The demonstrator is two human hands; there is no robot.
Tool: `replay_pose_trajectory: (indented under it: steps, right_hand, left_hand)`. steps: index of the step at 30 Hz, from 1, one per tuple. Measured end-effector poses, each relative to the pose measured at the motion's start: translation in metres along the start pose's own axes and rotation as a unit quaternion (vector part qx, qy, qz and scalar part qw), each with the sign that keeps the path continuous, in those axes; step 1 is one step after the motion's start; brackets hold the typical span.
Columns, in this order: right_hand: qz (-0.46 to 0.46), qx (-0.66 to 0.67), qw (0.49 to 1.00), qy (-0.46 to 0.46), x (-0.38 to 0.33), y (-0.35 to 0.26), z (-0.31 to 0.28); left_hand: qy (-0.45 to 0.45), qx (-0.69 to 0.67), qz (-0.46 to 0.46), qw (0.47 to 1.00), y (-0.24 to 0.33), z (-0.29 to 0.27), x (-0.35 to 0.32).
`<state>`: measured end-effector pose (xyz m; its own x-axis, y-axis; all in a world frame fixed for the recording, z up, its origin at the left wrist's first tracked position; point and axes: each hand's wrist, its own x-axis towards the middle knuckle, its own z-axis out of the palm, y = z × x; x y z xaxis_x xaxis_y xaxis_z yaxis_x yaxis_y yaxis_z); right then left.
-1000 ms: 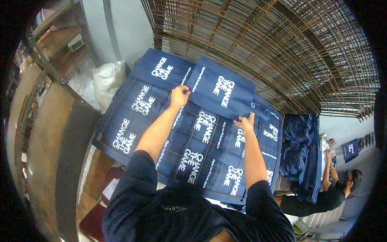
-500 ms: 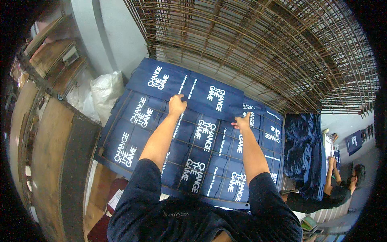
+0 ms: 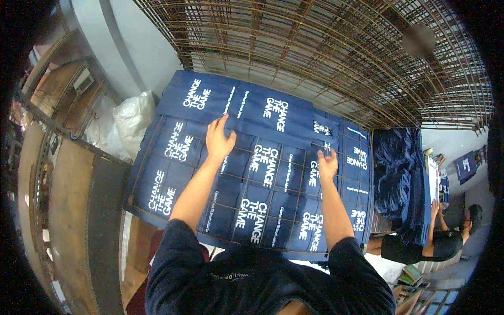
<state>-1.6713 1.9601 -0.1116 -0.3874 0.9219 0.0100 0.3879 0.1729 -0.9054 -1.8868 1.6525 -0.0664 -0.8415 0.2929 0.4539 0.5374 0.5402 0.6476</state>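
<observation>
Navy fabric panels with white printed lettering lie in rows on a wire-mesh rack (image 3: pixel 137 181) in front of me. Along the far side, one long navy panel (image 3: pixel 252 113) spans the left and middle of the rack and overlaps other pieces. At this panel's near edge, my left hand (image 3: pixel 220 138) is open, its fingers and thumb spread and nothing in them. My right hand (image 3: pixel 328 165) is by the same panel's near right corner, with thumb and forefinger bent and apart. No fabric shows between them.
Many rusty wire racks (image 3: pixel 315 47) rise tilted behind the panels. Dark blue cloth (image 3: pixel 396 178) hangs at the right, where a co-worker (image 3: pixel 420 247) leans over another table. White plastic sacks (image 3: pixel 134 116) stand at the left, near wooden boards (image 3: pixel 65 220).
Both hands have let go of the long panel's near edge. My left hand's fingers have spread out, and the right hand's pinch has loosened. The panel lies flatter.
</observation>
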Motion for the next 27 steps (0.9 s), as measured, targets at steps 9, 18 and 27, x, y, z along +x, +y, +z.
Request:
replay_pose_trajectory:
  steps: [9,18,27]
  right_hand:
    - [-0.019,0.11,0.98,0.164,-0.028,0.066,-0.187]
    - [-0.002,0.245,0.927,0.285,-0.035,0.067,-0.345]
    - [0.015,0.33,0.851,0.409,-0.033,0.118,-0.524]
  left_hand:
    - [-0.047,-0.106,-0.103,0.988,0.062,-0.067,-0.138]
    - [-0.149,-0.255,-0.101,0.95,0.155,-0.065,-0.238]
    - [-0.248,-0.257,-0.068,0.932,0.252,-0.053,-0.272]
